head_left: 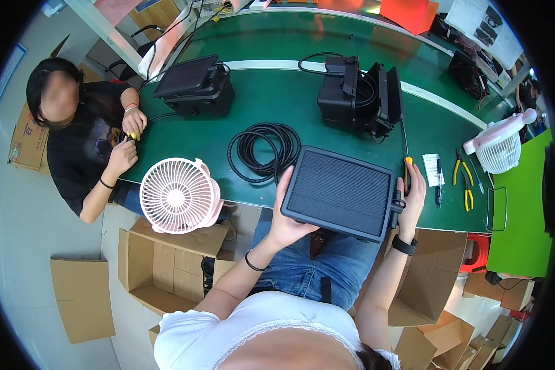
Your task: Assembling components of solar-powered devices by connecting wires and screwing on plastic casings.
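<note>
Both hands grip panel — fingers curled.

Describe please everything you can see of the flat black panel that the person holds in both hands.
The flat black panel is a rectangular slab with rounded corners, a dark frame that looks like plastic and a finely ribbed face. It is held tilted over the near edge of the green table, above the person's lap. The left hand supports its left edge from below; the right hand, which also holds a yellow-handled screwdriver, is at a small black fitting on its right edge.
</note>
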### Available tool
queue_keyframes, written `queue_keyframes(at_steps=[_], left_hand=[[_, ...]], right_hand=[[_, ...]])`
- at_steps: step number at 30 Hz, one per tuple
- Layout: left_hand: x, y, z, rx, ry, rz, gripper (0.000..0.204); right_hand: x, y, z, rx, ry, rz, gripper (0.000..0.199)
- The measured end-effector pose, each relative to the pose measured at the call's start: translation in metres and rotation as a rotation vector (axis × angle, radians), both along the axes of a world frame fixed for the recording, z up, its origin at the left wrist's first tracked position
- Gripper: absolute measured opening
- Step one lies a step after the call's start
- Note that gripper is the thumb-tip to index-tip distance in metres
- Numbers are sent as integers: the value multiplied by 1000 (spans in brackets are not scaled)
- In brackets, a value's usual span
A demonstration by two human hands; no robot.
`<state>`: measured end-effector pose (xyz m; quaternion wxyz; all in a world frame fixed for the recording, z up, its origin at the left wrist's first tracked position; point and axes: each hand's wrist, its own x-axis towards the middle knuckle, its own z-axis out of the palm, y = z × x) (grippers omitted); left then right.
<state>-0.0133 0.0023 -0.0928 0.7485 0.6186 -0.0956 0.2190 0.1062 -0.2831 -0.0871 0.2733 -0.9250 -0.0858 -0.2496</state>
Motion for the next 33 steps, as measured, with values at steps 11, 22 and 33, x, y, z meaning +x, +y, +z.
queue_keyframes(at_steps=[11, 22, 33], left_hand=[[2, 19, 4, 86, 257, 7, 102], [-19, 10, -7, -15, 320, 87, 73], [-11, 28, 26, 580, 251, 194, 72]], right_hand=[[-21, 1, 7, 380, -205, 35, 27], [-100, 69, -8, 1138, -82, 229, 27], [-101, 56, -34, 1343, -74, 210, 30]])
